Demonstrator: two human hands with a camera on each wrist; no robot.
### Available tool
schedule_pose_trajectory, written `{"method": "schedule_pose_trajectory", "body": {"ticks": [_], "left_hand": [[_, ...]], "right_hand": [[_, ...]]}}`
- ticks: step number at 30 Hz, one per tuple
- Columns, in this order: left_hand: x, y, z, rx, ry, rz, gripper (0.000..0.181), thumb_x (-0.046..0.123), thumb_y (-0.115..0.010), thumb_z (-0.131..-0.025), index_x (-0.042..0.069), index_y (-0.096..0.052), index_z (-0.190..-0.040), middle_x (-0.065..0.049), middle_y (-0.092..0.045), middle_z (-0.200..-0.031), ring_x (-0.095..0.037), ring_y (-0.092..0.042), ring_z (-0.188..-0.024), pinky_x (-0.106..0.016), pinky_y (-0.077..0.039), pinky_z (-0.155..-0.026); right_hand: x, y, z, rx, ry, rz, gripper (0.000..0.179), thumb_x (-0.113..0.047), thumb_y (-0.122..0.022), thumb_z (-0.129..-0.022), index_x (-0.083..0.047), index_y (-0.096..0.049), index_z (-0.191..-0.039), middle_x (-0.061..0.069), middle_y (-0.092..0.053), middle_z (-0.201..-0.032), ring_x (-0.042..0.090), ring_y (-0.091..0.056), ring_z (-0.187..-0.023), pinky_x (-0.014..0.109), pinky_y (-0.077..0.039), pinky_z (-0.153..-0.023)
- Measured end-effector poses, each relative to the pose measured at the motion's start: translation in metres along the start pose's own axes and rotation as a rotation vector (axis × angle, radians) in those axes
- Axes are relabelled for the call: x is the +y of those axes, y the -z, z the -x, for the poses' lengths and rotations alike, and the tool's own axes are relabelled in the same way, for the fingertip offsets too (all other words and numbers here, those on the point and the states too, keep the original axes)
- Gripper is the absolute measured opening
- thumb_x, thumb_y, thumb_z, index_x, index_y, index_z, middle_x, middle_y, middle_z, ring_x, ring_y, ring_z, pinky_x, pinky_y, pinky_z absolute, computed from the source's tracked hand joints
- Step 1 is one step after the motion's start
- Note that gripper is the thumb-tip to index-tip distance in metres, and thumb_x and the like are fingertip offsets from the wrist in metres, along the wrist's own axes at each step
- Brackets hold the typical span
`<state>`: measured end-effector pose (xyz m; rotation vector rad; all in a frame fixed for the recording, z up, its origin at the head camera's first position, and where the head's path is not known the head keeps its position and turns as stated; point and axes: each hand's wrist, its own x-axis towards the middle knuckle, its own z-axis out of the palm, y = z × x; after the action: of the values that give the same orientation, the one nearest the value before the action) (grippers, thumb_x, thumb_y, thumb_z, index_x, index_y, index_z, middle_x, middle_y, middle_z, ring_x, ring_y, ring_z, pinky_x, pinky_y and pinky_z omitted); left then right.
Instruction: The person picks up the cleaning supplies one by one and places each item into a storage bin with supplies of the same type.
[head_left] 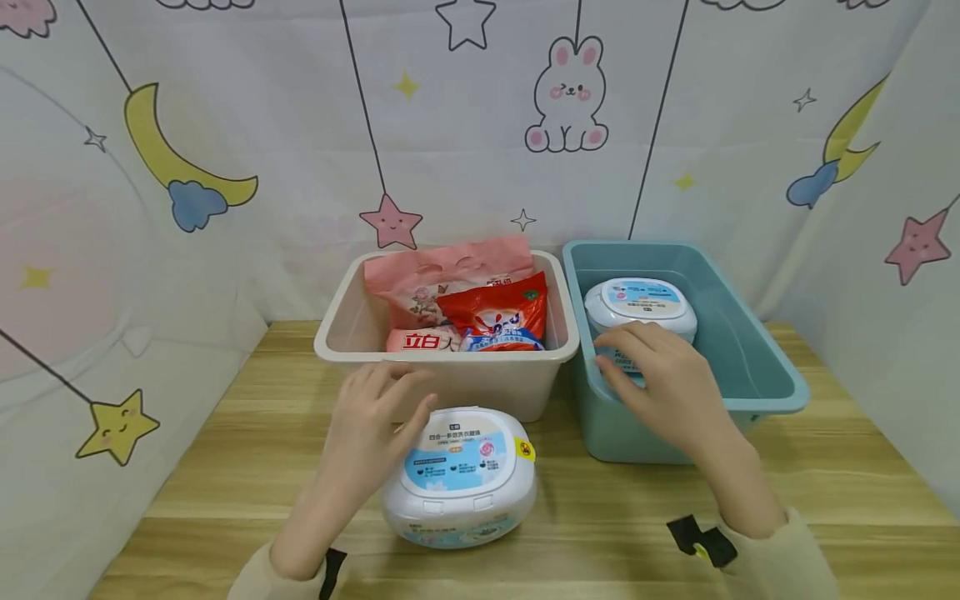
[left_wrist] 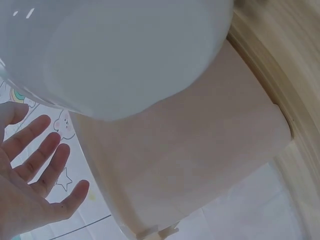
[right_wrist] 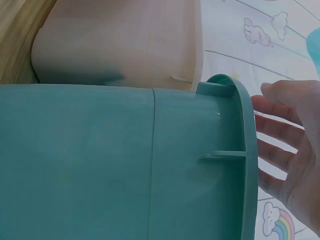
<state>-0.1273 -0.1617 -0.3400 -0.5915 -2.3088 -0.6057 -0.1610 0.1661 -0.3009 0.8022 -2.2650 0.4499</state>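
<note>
A white plastic tub [head_left: 468, 508] with a blue label on its lid stands on the table. My left hand [head_left: 367, 425] is at its upper left, fingers loosely bent; in the left wrist view those fingers are spread and hold nothing. A similar tub [head_left: 647, 298] sits inside the teal bin [head_left: 757, 350]. Over that bin's front rim hovers my right hand [head_left: 663, 375], partly hiding the tub. The right wrist view shows the right hand's fingers relaxed beyond the rim, with nothing in their grasp; whether they touch the rim I cannot tell.
Left of the teal bin is an off-white bin [head_left: 480, 387]. It holds a pink bag [head_left: 412, 287], a red bag [head_left: 502, 304] and another pink pack with red lettering [head_left: 422, 340]. A patterned white curtain [head_left: 465, 125] hangs behind and beside the wooden table [head_left: 600, 533].
</note>
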Motion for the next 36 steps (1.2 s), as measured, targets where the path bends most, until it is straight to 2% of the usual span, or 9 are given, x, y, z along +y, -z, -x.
{"method": "schedule_pose_trajectory", "body": {"ticks": [6,15,25,36], "left_hand": [[0.004,0.001,0.002,-0.015,-0.016,0.013,0.024,0.021,-0.07,-0.085,0.013,-0.069,-0.107,-0.005,-0.065,-0.104,-0.023,-0.056,-0.102,-0.047,-0.041,-0.095],[0.011,0.0,0.008,-0.036,-0.017,0.006,0.026,0.019,-0.074,-0.082,0.015,-0.069,-0.108,-0.003,-0.065,-0.105,-0.022,-0.057,-0.103,-0.047,-0.042,-0.095],[0.017,0.001,0.013,-0.082,-0.002,0.008,0.028,0.023,-0.072,-0.084,0.017,-0.068,-0.111,-0.002,-0.064,-0.11,-0.022,-0.057,-0.108,-0.047,-0.041,-0.098],[0.022,0.002,0.017,-0.117,0.014,0.002,0.031,0.025,-0.072,-0.084,0.017,-0.067,-0.114,-0.001,-0.063,-0.115,-0.022,-0.056,-0.112,-0.048,-0.041,-0.099]], "right_hand": [[0.002,0.004,0.009,0.06,-0.008,-0.019,0.02,-0.012,-0.074,-0.079,-0.01,-0.069,-0.098,0.004,-0.07,-0.097,0.023,-0.064,-0.092,0.04,-0.051,-0.078],[0.004,0.007,0.021,0.117,-0.034,-0.038,0.018,-0.008,-0.072,-0.08,-0.01,-0.07,-0.098,0.004,-0.07,-0.099,0.023,-0.064,-0.093,0.039,-0.048,-0.08],[0.008,0.012,0.031,0.116,-0.087,-0.035,0.023,-0.006,-0.074,-0.078,-0.009,-0.07,-0.1,0.005,-0.07,-0.1,0.025,-0.063,-0.097,0.042,-0.047,-0.085],[0.012,0.021,0.043,0.133,-0.155,-0.019,0.027,-0.003,-0.075,-0.076,-0.009,-0.07,-0.101,0.006,-0.07,-0.102,0.026,-0.062,-0.098,0.04,-0.044,-0.084]]}}
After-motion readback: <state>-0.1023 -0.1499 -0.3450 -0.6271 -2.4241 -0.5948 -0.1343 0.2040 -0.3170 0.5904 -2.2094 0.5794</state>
